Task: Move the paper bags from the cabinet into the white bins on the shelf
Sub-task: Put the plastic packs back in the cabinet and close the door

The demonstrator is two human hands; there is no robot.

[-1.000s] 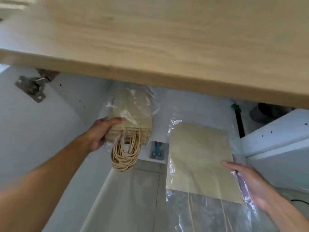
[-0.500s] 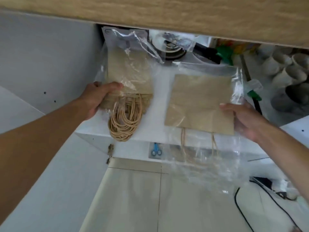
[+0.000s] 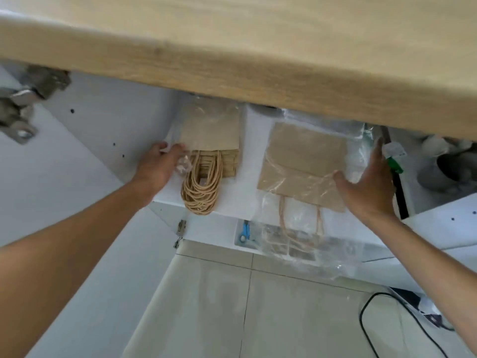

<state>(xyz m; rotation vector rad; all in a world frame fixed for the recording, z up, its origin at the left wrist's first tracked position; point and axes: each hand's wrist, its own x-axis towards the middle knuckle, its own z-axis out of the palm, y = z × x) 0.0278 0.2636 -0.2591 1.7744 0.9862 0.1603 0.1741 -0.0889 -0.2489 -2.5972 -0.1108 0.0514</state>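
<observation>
Evidently the pick-up step is underway: the left hand point(image 3: 157, 164) is closing its grip on the near-left corner of the thick paper bag bundle point(image 3: 210, 140), lying on the cabinet shelf point(image 3: 247, 161). The right hand point(image 3: 371, 182) is hanging open, just right of the flat paper bag in plastic point(image 3: 302, 164). Next, each grip needs firm purchase before lifting. No white bins are showing.

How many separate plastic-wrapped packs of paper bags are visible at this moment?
2. The thick pack lies on the white shelf by the left hand; the flat pack lies beside the right hand, overhanging the edge. The wooden board may hide others.
</observation>
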